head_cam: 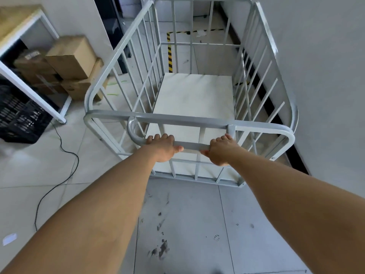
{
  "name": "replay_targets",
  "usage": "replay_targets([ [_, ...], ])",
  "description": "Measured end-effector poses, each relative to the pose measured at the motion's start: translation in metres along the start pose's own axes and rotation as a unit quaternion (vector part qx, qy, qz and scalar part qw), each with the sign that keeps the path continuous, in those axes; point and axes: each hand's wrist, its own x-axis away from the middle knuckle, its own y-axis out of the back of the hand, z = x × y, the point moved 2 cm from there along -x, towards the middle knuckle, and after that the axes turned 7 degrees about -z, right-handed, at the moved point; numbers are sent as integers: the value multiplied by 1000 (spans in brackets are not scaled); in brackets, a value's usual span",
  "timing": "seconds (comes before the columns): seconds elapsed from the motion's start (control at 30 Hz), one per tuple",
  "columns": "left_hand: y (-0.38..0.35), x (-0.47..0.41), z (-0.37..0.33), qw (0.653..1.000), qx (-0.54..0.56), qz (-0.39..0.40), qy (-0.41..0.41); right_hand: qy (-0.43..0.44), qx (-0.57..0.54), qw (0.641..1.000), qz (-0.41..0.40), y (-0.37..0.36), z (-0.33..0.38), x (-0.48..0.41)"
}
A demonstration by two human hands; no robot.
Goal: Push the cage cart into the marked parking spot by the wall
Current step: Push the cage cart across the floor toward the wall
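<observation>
A light grey cage cart [183,118] with barred sides and a white floor panel stands in front of me, empty inside. My left hand [164,148] and my right hand [222,152] are both closed around its handle bar [190,145] at the near end. Beyond the cart's far end, yellow-and-black striped tape [169,51] marks a corner on the floor by the right-hand wall [325,66]. The cart's right side runs close along that wall.
Cardboard boxes [71,58] are stacked left of the cart, under a white-framed table [29,22]. A black plastic crate [19,119] sits at the far left. A black cable [63,159] trails over the tiled floor. A dark doorway [110,20] lies ahead left.
</observation>
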Motion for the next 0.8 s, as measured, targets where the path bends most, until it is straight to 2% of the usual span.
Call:
replay_targets([
  [0.4, 50, -84, 70, 997, -71, -21, -25, -11, -45, 999, -19, 51, 38, -89],
  [0.8, 105, -191, 79, 993, -96, 4, -61, -48, -41, 998, -15, 90, 10, -189],
])
